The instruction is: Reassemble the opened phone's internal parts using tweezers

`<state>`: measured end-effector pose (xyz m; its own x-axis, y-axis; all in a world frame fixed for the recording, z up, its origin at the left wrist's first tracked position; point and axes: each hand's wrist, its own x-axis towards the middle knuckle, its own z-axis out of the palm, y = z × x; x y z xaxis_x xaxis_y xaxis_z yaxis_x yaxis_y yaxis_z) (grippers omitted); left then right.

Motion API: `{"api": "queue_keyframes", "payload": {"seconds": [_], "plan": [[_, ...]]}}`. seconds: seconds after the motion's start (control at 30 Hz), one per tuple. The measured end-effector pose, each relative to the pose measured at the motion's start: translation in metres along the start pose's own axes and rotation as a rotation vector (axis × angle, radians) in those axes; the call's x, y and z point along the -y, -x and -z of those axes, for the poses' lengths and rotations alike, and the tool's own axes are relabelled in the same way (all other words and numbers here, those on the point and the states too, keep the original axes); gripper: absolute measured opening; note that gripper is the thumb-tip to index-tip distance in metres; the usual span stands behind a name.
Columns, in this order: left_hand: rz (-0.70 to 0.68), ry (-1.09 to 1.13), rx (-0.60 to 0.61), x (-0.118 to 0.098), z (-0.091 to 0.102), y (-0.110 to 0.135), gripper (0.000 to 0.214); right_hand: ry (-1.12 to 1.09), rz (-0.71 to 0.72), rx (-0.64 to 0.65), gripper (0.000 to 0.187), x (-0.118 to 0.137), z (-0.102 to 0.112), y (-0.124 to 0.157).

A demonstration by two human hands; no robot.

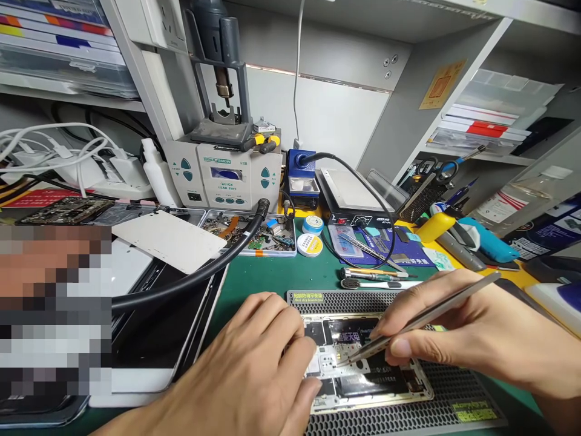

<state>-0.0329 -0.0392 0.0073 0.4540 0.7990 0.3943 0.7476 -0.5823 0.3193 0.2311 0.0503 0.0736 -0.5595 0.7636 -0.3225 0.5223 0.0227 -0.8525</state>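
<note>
The opened phone (363,386) lies flat on the grey mat (336,300), its black and metal insides facing up. It should handle as a light, stiff thing, fragile across its bare middle and likely slick along the rim, so the outer frame looks the safest place to hold. The left hand (272,351) rests over its left end with fingers curled; whether they pinch the edge or only press on it, I cannot tell. The right hand (436,330) holds tweezers (447,300) in a narrow pinch, their points down at the pale plate (327,361) — too fine there to show whether anything sits between them. Just beyond the mat lie a toothbrush (376,284) and a screwdriver (363,274); farther back stands a hot-air machine (227,175). The phone's left end is hidden under the fingers, its small print is hard to read, and blocky blurring covers a patch at far left.
</note>
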Motion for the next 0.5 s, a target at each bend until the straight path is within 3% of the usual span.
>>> {"api": "queue_keyframes", "payload": {"seconds": [0.17, 0.3, 0.4, 0.5], "plan": [[0.003, -0.004, -0.007, 0.0016, -0.0035, 0.0009, 0.004, 0.038, 0.024, 0.005, 0.019, -0.0039, 0.0021, -0.0013], [-0.096, 0.025, -0.007, 0.0023, -0.0043, 0.0019, 0.006, 0.065, 0.029, -0.004, 0.017, -0.0034, 0.0013, -0.0026], [-0.002, 0.012, 0.007, 0.0003, -0.0019, 0.0033, 0.006, 0.054, 0.028, -0.004, 0.017, -0.0021, 0.0005, -0.0023], [-0.005, 0.012, 0.007, -0.0018, -0.0002, 0.0041, 0.008, 0.052, 0.026, -0.017, 0.017, -0.0018, 0.0007, -0.0005]]}}
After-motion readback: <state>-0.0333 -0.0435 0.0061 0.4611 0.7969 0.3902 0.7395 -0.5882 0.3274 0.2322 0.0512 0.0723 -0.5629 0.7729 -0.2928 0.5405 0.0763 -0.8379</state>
